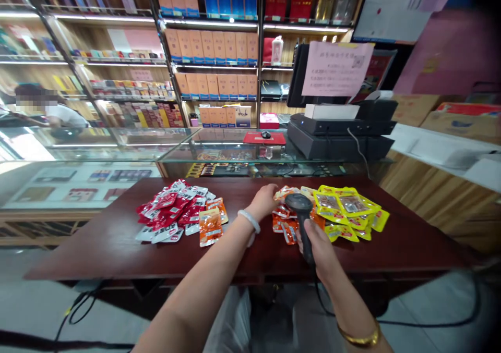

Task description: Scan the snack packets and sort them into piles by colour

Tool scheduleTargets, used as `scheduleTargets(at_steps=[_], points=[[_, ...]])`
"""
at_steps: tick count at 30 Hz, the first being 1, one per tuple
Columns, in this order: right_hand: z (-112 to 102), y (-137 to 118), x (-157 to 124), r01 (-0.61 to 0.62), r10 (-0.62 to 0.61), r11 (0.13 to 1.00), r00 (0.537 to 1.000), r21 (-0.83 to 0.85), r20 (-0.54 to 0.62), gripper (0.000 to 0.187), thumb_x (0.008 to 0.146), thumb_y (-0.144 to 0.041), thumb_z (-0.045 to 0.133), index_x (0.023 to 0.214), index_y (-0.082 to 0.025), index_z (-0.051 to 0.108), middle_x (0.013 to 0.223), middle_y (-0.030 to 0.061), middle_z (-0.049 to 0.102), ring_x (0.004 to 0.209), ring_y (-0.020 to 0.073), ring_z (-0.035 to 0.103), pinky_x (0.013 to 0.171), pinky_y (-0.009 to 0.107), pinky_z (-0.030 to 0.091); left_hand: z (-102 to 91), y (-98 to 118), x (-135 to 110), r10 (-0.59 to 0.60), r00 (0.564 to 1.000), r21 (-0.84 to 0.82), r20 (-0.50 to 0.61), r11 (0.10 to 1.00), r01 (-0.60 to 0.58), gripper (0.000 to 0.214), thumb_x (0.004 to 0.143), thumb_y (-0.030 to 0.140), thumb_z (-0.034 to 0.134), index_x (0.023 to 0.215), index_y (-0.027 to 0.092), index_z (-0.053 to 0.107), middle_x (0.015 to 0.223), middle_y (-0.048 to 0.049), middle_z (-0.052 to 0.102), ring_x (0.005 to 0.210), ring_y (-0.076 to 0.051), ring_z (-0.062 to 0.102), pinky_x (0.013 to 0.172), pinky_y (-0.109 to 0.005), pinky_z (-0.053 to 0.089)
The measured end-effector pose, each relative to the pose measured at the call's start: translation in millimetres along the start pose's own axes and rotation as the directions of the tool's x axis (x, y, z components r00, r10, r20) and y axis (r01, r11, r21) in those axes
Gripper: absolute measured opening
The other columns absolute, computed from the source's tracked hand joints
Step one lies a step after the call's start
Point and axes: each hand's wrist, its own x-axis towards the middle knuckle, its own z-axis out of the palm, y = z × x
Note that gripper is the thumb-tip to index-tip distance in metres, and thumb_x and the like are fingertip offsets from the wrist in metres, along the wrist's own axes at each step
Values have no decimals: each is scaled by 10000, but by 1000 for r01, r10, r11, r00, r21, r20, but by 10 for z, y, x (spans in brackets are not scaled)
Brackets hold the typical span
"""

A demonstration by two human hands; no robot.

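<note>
My right hand [319, 243] is wrapped round the handle of a black barcode scanner [298, 204], held above the table with its head over a pile of orange snack packets [289, 233]. At the left edge of that pile, my left hand [265, 199] touches or hovers at the packets; its fingertips are too unclear to show a grip. Yellow snack packets [348, 209] lie heaped to the right of the scanner. Left of my left arm are two loose orange packets [210, 227], beside a heap of red and white packets [176, 207].
The dark red table [117, 254] stands before a glass counter [219, 147]. On the counter sit a monitor [298, 76], a black cash drawer [340, 143] and a mouse [265, 134]. The scanner's cable [319, 290] hangs below the table edge. A person [64, 114] is at far left.
</note>
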Motion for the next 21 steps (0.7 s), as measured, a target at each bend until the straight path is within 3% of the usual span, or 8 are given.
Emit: scheduleTargets(at_steps=[3,5,8,10,12,14,17,21], points=[[90,43,-51,-16,17,1000,999,-13,46,476,761,-651,699,759,-216,506,572,-50,515,418,79,404,386,196,314,-205,-110,-456,7,996,45,-84,999,-4,522,803,360,714,1278,193,576,1291,-110,624,1207,-245,565,1048,-338,420],[195,72,-110,-38,40,999,995,-21,96,463,778,-641,688,761,-214,509,570,-56,492,428,77,392,394,193,309,-399,-238,-822,-72,988,174,-137,980,96,456,833,380,675,1247,205,600,1273,-112,627,1198,-260,558,1057,-359,400],[378,117,-223,-83,91,995,982,-53,164,449,790,-649,666,813,-220,536,576,-60,481,448,89,396,408,198,322,-692,-472,-1309,-231,932,443,-280,830,339,460,823,471,654,1165,164,630,1183,-167,632,1172,-334,535,1036,-432,376],[485,157,-294,-99,115,992,973,-84,202,452,790,-659,655,837,-223,548,582,-59,488,456,95,403,419,205,338,-842,-620,-1533,-311,873,535,-376,696,478,558,809,601,603,1120,138,629,1140,-196,625,1141,-369,528,988,-454,388],[567,205,-348,-106,127,989,963,-101,238,451,796,-661,645,833,-222,546,580,-63,483,453,93,399,424,205,341,-933,-734,-1666,-378,819,562,-432,598,572,659,797,708,520,1094,129,623,1132,-206,617,1126,-381,525,956,-463,394],[621,255,-381,-104,130,989,956,-109,263,440,816,-651,629,832,-220,541,589,-65,484,451,84,394,420,196,330,-967,-805,-1727,-417,795,572,-440,553,606,717,793,753,455,1094,122,612,1153,-207,606,1135,-380,520,948,-465,391],[658,306,-406,-101,133,988,947,-120,291,424,844,-632,608,840,-214,537,592,-67,477,452,74,384,414,184,308,-963,-843,-1750,-417,803,595,-425,540,595,729,803,741,430,1116,102,591,1196,-212,588,1162,-380,508,941,-463,392],[647,301,-434,-118,152,985,940,-129,306,425,847,-630,603,884,-211,545,598,-73,453,459,68,369,414,176,295,-968,-810,-1753,-421,838,624,-348,563,542,586,830,661,474,1032,127,604,1144,-202,625,1144,-375,538,918,-447,403]])
